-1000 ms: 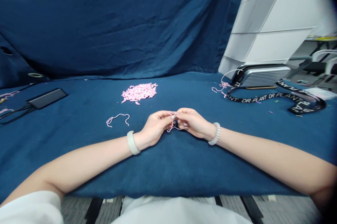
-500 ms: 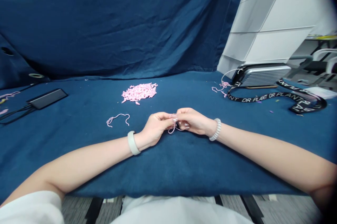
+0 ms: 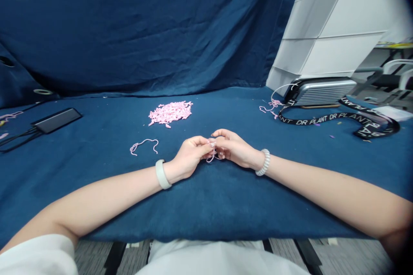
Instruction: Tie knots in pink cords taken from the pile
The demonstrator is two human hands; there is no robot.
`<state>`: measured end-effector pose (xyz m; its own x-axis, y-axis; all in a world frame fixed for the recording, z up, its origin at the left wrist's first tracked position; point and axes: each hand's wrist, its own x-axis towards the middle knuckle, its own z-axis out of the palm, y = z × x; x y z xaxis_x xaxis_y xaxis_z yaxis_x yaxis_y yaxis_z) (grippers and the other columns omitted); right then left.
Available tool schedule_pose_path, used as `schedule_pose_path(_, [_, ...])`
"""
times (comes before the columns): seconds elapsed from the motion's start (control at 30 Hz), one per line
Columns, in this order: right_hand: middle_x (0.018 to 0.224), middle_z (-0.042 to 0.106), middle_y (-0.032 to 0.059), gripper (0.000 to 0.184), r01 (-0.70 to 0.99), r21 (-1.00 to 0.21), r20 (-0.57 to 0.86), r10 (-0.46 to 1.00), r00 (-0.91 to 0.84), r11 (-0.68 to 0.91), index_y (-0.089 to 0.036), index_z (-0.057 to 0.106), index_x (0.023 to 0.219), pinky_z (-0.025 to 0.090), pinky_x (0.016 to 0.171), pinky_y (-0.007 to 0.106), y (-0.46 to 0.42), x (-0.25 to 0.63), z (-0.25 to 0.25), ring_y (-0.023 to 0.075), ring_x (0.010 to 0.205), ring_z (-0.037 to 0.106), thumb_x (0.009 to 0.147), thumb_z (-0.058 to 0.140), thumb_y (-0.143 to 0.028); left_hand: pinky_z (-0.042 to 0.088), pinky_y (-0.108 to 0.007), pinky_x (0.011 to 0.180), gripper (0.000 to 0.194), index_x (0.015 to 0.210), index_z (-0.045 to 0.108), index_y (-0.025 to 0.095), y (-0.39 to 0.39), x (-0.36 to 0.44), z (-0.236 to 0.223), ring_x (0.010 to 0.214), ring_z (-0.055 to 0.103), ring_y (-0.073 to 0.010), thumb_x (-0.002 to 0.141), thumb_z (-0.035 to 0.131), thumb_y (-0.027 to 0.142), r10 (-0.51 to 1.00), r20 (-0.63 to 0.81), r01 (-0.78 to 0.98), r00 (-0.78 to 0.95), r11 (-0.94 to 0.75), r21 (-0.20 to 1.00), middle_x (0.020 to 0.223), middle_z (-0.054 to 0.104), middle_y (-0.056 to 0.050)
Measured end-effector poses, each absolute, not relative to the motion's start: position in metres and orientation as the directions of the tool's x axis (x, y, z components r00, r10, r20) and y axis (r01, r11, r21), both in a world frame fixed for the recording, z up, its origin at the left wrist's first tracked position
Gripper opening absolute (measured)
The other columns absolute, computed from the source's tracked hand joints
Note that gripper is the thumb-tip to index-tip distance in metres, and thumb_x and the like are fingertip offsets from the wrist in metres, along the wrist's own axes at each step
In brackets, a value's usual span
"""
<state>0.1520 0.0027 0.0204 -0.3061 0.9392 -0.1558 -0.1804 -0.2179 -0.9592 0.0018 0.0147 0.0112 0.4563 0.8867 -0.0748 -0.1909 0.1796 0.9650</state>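
Observation:
My left hand (image 3: 190,156) and my right hand (image 3: 234,148) meet above the blue cloth, their fingertips pinched together on a short pink yarn strand (image 3: 211,157). A small loop of it hangs below the fingers. Farther out, a loose pink yarn piece (image 3: 143,146) lies to the left of my left hand, not touching it. Beyond my hands sits a heap of short pink yarn pieces (image 3: 170,112). A pale band circles my left wrist (image 3: 162,174), and a white coil bracelet (image 3: 265,162) circles my right.
The blue cloth-covered table (image 3: 206,206) runs under everything. A black flat device (image 3: 56,120) with cords lies far left. At the far right are a silver ribbed case (image 3: 322,91), a black "DR PLANT" lanyard (image 3: 335,118) and tangled pink yarn (image 3: 272,106).
My fingertips have shifted slightly on the pink strand, and my right hand's fingers have risen a little. The loop still hangs between my hands. The heap and the other objects stay in place.

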Motion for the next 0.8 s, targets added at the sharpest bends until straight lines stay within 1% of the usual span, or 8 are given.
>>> schedule_pose_path(0.13, [0.063,0.047,-0.0043,0.034,-0.292,-0.925,-0.125,0.918,-0.377,-0.245,-0.018,0.044,0.087,0.036,0.047,0.018,0.0056,0.1556,0.0185,0.0036,0.049,0.044,0.070,0.061,-0.041,0.041,-0.019,0.062,0.027,0.071,0.057,0.015,0.0144,0.0006,0.0108,0.061,0.053,-0.0045,0.063,0.070,0.037,0.885,-0.065,-0.200,0.461,0.175,0.964,0.067,0.060,0.001])
schedule_pose_path(0.23, [0.062,0.045,-0.0042,0.029,-0.307,-0.919,-0.115,0.912,-0.393,-0.247,-0.017,0.046,0.085,0.035,0.047,0.018,0.0074,0.1571,0.0181,0.0036,0.049,0.044,0.073,0.058,-0.041,0.042,-0.020,0.065,0.026,0.073,0.057,0.016,0.0152,-0.0002,0.0106,0.064,0.054,-0.0047,0.064,0.070,0.036,0.891,-0.054,-0.235,0.450,0.177,0.956,0.070,0.060,0.001])
schedule_pose_path(0.4, [0.063,0.044,-0.0037,0.027,-0.253,-0.942,-0.098,0.901,-0.423,-0.222,-0.015,0.044,0.076,0.033,0.044,0.017,0.0049,0.1563,0.0176,0.0028,0.047,0.041,0.073,0.059,-0.037,0.042,-0.021,0.067,0.024,0.074,0.055,0.015,0.0160,-0.0001,0.0124,0.071,0.057,-0.0076,0.066,0.067,0.034,0.895,-0.058,-0.243,0.443,0.182,0.953,0.076,0.061,-0.001])
schedule_pose_path(0.53, [0.064,0.048,-0.0022,0.027,-0.178,-0.969,-0.069,0.884,-0.462,-0.169,-0.013,0.047,0.077,0.033,0.045,0.016,0.0043,0.1573,0.0151,0.0023,0.049,0.041,0.073,0.059,-0.037,0.041,-0.020,0.064,0.022,0.072,0.053,0.016,0.0159,0.0006,0.0137,0.066,0.055,-0.0069,0.066,0.066,0.033,0.890,-0.052,-0.246,0.453,0.181,0.952,0.069,0.059,0.000])
schedule_pose_path(0.67, [0.069,0.052,-0.0003,0.027,-0.148,-0.976,-0.065,0.856,-0.513,-0.163,-0.012,0.050,0.078,0.034,0.047,0.016,0.0059,0.1601,0.0135,0.0020,0.051,0.043,0.074,0.058,-0.038,0.041,-0.019,0.061,0.023,0.070,0.051,0.016,0.0159,0.0003,0.0141,0.063,0.053,-0.0059,0.066,0.067,0.033,0.888,-0.043,-0.256,0.459,0.178,0.950,0.066,0.057,0.002])
schedule_pose_path(0.8, [0.069,0.052,0.0002,0.030,-0.061,-0.995,-0.036,0.844,-0.536,-0.081,-0.011,0.052,0.075,0.034,0.046,0.016,0.0058,0.1592,0.0143,0.0013,0.050,0.041,0.074,0.057,-0.041,0.040,-0.018,0.059,0.025,0.070,0.051,0.016,0.0155,-0.0001,0.0143,0.060,0.052,-0.0047,0.065,0.067,0.035,0.889,-0.044,-0.266,0.455,0.183,0.947,0.065,0.057,0.002])
